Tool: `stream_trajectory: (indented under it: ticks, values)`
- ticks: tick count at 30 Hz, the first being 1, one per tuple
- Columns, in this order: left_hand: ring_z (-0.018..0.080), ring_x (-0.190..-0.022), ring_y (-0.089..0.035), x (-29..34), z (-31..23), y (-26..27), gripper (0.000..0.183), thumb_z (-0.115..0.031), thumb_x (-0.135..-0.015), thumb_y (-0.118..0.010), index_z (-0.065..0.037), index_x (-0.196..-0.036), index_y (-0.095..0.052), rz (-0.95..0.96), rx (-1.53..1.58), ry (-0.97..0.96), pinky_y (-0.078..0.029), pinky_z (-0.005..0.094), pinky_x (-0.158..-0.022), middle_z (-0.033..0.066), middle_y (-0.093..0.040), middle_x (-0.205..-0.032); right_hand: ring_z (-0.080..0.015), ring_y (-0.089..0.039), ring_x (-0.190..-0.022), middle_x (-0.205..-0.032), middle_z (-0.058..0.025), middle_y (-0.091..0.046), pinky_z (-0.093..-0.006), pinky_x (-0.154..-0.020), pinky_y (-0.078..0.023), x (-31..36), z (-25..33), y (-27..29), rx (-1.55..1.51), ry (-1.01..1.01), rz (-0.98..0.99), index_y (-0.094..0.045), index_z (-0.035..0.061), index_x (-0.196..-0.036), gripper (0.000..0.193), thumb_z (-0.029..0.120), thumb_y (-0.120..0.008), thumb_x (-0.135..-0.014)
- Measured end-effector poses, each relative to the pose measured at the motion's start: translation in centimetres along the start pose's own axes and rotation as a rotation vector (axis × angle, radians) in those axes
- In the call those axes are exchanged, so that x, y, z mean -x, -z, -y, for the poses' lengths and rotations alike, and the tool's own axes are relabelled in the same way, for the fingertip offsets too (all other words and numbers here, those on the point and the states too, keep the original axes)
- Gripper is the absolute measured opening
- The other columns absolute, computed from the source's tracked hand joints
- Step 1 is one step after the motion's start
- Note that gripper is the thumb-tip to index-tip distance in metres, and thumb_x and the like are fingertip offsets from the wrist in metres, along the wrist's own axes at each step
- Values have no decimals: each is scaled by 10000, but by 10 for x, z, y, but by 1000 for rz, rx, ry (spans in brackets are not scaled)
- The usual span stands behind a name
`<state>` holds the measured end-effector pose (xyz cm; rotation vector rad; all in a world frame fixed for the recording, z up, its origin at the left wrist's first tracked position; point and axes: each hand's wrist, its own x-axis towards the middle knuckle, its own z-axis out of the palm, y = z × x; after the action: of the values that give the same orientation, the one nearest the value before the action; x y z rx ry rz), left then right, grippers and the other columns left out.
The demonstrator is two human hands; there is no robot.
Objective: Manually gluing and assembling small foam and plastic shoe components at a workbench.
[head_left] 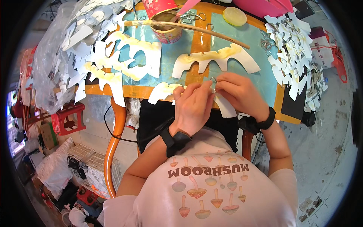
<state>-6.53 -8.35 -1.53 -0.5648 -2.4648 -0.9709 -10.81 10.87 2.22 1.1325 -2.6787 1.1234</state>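
Two hands, left hand (191,108) and right hand (242,90), meet at a white cut-out (227,108), frame centre, probably steadying it; exact grip hidden. Stick (211,34) crosses tub (168,37), top, presumably handy.

Two hands showed, one left (193,108) and one right (241,94), with two wristbands (267,118). There was one table (261,72), with two wooden legs (120,117) in view. On it were one tub (168,36), one stick (212,33), one yellow dish (234,16) and one pink basin (264,6). One arched piece (204,57) lay alone; those at the left (149,56) overlapped too much to count. Whether the white parts by the hands (163,92) made one piece or two was hidden. Piles numbered two (289,53), red stools two (69,118).
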Motion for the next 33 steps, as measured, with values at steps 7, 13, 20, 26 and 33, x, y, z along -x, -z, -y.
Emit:
stream_trajectory:
  ticks: [7, 13, 20, 26, 33]
  values:
    - [173, -889, -641, 0, -3, 1, 243, -84, -736, -784, -159, -966, -754, 49, -104, -52, -333, 368, -814, -30, -618, -785, -304, -648, -858, -1056, -128, -645, -365, -745, -545, 18, 0, -8, -82, -88, -102, -645, -18, -952, 165, -9, -728, -809]
    - [161, -927, -655, 3, -2, 0, 265, -92, -731, -752, -152, -990, -755, 51, -182, -125, -332, 364, -817, -32, -635, -813, -242, -641, -776, -991, -114, -598, -328, -652, -524, 6, 15, -9, -253, -364, -210, -621, -33, -874, 127, 8, -733, -832]
    - [163, -968, -668, 6, 0, -2, 235, -87, -776, -751, -125, -1008, -733, 36, -185, -141, -330, 363, -824, -24, -670, -859, -233, -632, -726, -960, -116, -577, -336, -635, -512, 4, 14, -18, -107, -381, -191, -590, -36, -843, 135, 7, -718, -846]
    - [159, -937, -656, 1, 2, 0, 205, -105, -825, -756, -143, -1025, -729, 56, -192, -112, -325, 363, -817, -24, -653, -830, -255, -629, -776, -1075, -141, -552, -338, -700, -541, 9, 24, -24, -201, -435, -275, -566, -52, -850, 130, -21, -692, -843]
    - [152, -945, -646, 4, 0, 2, 349, -100, -775, -735, -158, -1118, -746, 82, -169, -139, -317, 369, -820, -36, -645, -862, -254, -613, -853, -1162, -151, -541, -327, -701, -545, 19, 22, -31, -66, -356, -336, -582, -42, -868, 149, -20, -716, -808]
